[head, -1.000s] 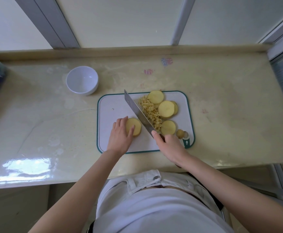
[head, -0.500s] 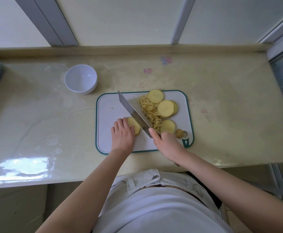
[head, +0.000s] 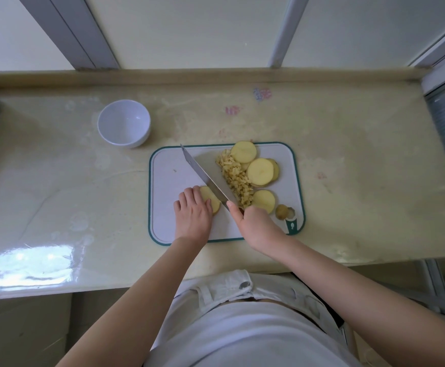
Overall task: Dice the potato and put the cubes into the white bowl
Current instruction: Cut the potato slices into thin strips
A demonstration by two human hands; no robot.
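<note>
While left grip [head: 192, 214] presses potato slice [head: 215, 204], right grip [head: 258, 224] clasps knife [head: 203, 172] over it.

On the board's [head: 163, 165] front, your left hand [head: 193, 213] is pressing a slice [head: 213, 201]; your right hand [head: 258, 223] is holding the knife [head: 203, 174] just right of it; cubes [head: 236, 176] and slices [head: 259, 172] are lying farther right. The bowl [head: 124, 123] is sitting off the board's far-left corner.
</note>
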